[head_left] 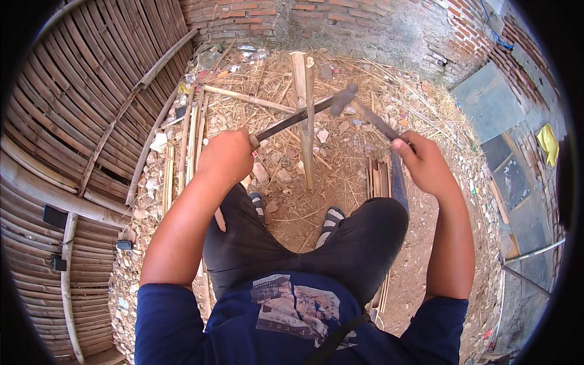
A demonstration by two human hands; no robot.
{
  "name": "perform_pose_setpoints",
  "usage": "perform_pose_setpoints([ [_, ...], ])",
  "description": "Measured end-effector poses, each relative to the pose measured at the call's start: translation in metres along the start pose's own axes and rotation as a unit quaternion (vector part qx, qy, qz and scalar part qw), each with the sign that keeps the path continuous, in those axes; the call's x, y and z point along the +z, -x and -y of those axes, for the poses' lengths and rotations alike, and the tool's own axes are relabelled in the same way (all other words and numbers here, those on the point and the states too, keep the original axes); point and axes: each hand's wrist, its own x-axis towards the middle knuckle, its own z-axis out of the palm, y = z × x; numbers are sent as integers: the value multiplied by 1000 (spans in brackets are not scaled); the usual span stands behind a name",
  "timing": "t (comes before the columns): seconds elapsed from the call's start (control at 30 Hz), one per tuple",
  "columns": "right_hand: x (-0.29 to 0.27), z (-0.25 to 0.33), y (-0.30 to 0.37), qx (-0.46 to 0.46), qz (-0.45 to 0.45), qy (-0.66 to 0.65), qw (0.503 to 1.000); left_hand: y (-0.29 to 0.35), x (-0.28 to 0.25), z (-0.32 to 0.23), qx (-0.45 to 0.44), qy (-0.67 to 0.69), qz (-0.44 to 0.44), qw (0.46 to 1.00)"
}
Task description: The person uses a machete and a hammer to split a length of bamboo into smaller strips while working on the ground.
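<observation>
My left hand (pixel 228 157) is closed around the handle of a long machete (pixel 281 125). Its dark blade slants up and to the right through an upright length of bamboo or wood (pixel 306 143). That piece is split from its top into two strips, with the blade between them, passing in front of the left strip and behind the right one. My right hand (pixel 424 159) grips a hammer (pixel 376 120) by its handle. The hammer head (pixel 345 99) lies at the blade's far end; whether they touch, I cannot tell.
Bamboo strips (pixel 193 140) lie at the left, and more strips (pixel 379 176) beside my right knee. Straw, stones and litter cover the ground. A slatted bamboo wall (pixel 91 97) stands left, a brick wall (pixel 340 24) ahead, and grey sheets (pixel 490 100) lean at the right.
</observation>
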Motion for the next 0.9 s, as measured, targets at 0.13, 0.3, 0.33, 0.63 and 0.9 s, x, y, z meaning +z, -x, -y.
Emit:
perform_pose_setpoints([
  [0.13, -22, 25, -10, 11, -172, -122, 977, -4, 3, -3, 17, 8, 0, 1000],
  [0.3, 42, 14, -14, 60, -53, 67, 995, 1, -7, -9, -1, 1, 2, 1000],
  [0.33, 50, 13, -13, 58, 12, 117, 991, 1, -7, -7, -6, -8, 8, 1000],
  [0.63, -2, 17, -28, 41, -166, -77, 982, 4, -9, -2, -5, -15, 23, 1000],
  [0.9, 48, 4, -20, 33, -25, 103, 994, 1, -10, -3, -12, -21, 40, 999],
])
